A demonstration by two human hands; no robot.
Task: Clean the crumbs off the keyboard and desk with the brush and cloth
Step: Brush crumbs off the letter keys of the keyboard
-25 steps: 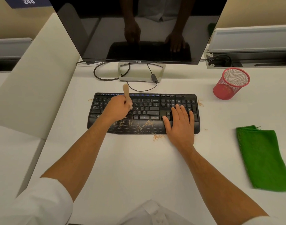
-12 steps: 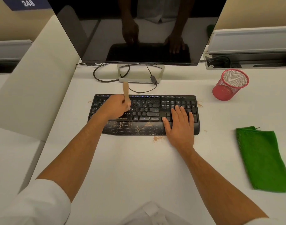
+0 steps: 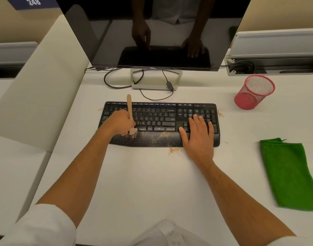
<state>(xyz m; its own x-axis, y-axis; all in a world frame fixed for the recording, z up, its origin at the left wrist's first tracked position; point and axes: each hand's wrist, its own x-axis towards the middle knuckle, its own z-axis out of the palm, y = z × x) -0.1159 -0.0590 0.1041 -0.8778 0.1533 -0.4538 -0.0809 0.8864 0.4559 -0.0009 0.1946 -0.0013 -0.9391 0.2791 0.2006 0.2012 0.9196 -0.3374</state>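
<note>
A small pile of brown crumbs [image 3: 173, 150] sits on the white desk [image 3: 143, 183] just in front of the keyboard [image 3: 159, 124]. The green cloth [image 3: 290, 174] lies flat on the desk, well off to the right, and no hand touches it. The right hand [image 3: 199, 134] lies flat with its fingers straight and a little spread, pressing on the right end of the black keyboard. More crumbs are scattered over the keyboard's dotted front strip. The left hand [image 3: 119, 122] is curled tight round the brush [image 3: 130, 115], which has a light wooden handle. The handle sticks up past the hand toward the screen, and the pale bristles poke out below the hand and touch the front row of keys. A few more crumbs lie on the desk by both far corners of the keyboard. Farther back stand a red mesh cup [image 3: 255, 92] on the right and the dark monitor [image 3: 152, 31].
</note>
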